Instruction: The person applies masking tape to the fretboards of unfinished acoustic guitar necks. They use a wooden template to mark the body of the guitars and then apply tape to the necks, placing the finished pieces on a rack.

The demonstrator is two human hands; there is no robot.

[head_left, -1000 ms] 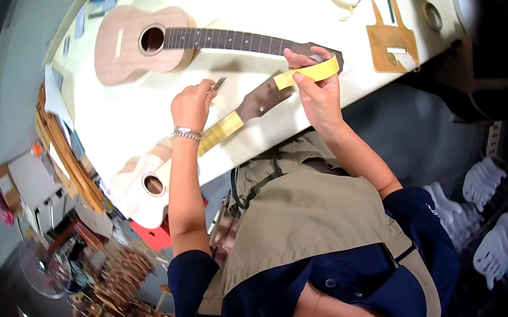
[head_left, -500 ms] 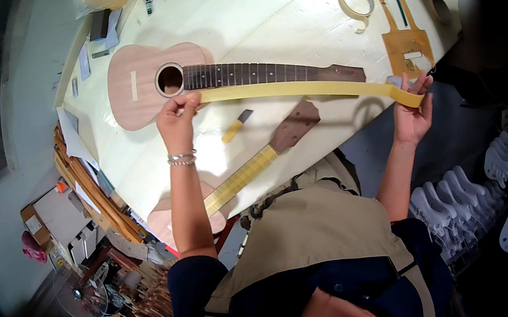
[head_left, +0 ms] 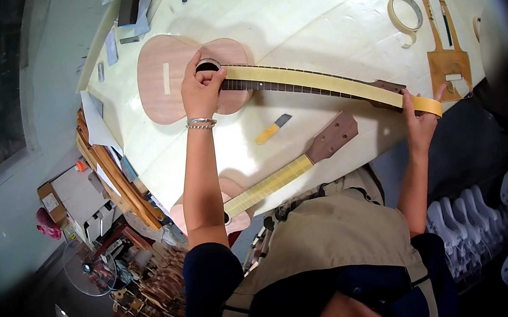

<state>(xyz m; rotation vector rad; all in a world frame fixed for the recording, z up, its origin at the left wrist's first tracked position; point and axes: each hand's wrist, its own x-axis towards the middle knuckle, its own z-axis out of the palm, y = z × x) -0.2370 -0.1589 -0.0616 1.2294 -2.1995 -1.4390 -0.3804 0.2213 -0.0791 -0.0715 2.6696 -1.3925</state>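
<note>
A small pale-wood ukulele (head_left: 156, 62) lies on the bench with its neck pointing right. Over its dark fretboard (head_left: 270, 87) stretches a strip of yellow masking tape (head_left: 314, 81), covering part of the frets' width. My left hand (head_left: 203, 92) pinches the tape's end beside the sound hole. At the headstock end, my right hand (head_left: 421, 125) grips the other end, where the tape bends in a curl by the fingers. Nearer me lies a second ukulele (head_left: 334, 136), its fretboard covered in yellow tape. Between the two is a short yellow-handled blade (head_left: 272, 129).
Tape rolls (head_left: 405, 13) and a brown strapped template (head_left: 450, 64) lie toward the right of the bench. A dark block (head_left: 128, 10) sits at the far left. White guitar-shaped pieces (head_left: 464, 215) stand low at the right; a fan (head_left: 90, 267) is low at the left.
The tape strip has moved from beside the neck's near edge to over the fretboard. My left hand has come to the sound hole; my right hand has closed on the tape.
</note>
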